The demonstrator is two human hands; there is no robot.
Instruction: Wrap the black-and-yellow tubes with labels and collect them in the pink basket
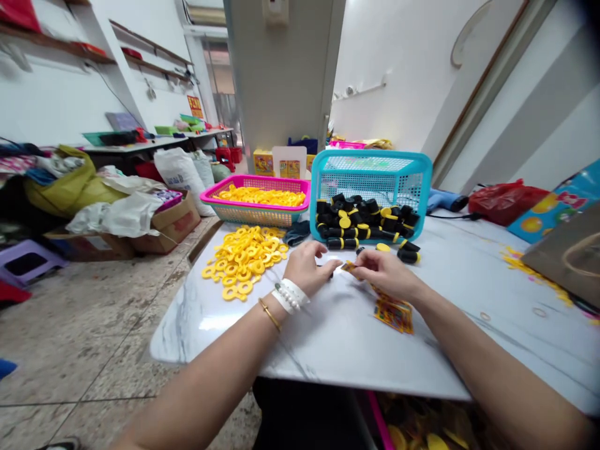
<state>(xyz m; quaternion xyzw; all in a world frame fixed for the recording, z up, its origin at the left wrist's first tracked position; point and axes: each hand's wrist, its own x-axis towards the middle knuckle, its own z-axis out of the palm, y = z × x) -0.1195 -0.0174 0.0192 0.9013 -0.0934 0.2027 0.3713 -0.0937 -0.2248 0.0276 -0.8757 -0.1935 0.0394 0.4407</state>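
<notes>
My left hand (307, 270), with white beads and a gold bangle at the wrist, hovers over the marble-patterned table with thumb and forefinger apart. Something small and dark shows beneath its thumb; whether the hand touches it I cannot tell. Between thumb and fingers, my right hand (387, 273) pinches a small printed sticker (348, 266). Below that hand lies a stack of colourful printed stickers (394, 315). Just beyond both hands are black cylinders with yellow bands (342, 244) and a yellow disc (383, 247). Left of my left hand spreads a pile of yellow ring-shaped pieces (246, 256).
A blue basket (428, 181) tipped on its side holds black cylinders. The pink basket (307, 199) is full of yellow pieces. On the right are a red plastic bag (499, 201) and a brown paper bag (569, 256). Cardboard boxes (175, 225) stand on the floor at left.
</notes>
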